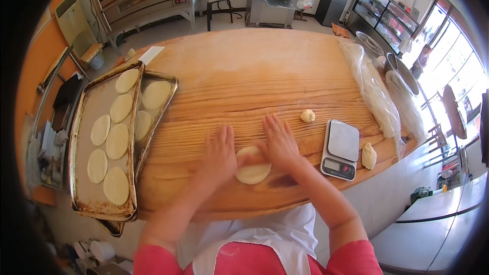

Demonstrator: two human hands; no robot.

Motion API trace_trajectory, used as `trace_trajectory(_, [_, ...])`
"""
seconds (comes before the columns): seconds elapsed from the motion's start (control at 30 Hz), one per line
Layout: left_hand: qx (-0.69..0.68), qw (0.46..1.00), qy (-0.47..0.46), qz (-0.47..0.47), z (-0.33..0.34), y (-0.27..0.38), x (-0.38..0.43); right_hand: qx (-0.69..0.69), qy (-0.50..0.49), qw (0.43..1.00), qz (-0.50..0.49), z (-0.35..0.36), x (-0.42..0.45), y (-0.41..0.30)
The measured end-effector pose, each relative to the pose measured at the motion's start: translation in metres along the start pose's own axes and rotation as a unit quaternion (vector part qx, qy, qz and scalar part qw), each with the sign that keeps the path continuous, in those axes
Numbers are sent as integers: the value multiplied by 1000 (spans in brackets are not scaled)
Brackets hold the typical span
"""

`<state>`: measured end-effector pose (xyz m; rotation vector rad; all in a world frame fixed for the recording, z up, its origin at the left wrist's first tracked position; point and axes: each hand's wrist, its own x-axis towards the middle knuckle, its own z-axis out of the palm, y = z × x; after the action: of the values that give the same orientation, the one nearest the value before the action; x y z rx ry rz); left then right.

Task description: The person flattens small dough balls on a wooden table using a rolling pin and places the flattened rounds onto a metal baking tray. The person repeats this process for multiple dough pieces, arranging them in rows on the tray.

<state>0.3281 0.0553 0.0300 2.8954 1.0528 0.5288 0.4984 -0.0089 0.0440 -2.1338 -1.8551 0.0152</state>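
A flat round of dough (253, 173) lies on the wooden table in front of me, between my hands. My left hand (221, 154) is blurred at the round's left edge, palm down with fingers stretched forward. On the right, my right hand (278, 141) is over the round's upper right edge, thumb blurred above the dough. Whether either hand presses on it I cannot tell. Beyond my right hand sits a small ball of dough (307, 115). A digital kitchen scale (343, 141) stands further right, with a lump of dough (368, 156) beside it.
Two overlapping metal baking trays (134, 183) at the left hold several flat dough rounds (117, 141). A white scraper (151, 55) rests at their far corner. Clear plastic sheeting (376, 95) and metal bowls (401, 72) line the table's right side. A person (421, 61) is far off at the right.
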Motion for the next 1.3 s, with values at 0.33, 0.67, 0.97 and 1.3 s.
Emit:
trace_trajectory(0.33, [-13, 998, -23, -48, -19, 11, -10, -2, 99, 995, -20, 10, -24, -3])
trace_trajectory(0.67, [-86, 995, -22, -43, -56, 12, -101, 172, 130, 967, -137, -33, -107, -15])
trace_trajectory(0.97, [-310, 901, -5, -302, -39, -40, -101, 187, -144, 961, 144, -10, 16, -10])
trace_trajectory(1.3, [-312, 898, 15, -309, -19, -55, -108, 563, -109, 791, 213, -54, -17, -48])
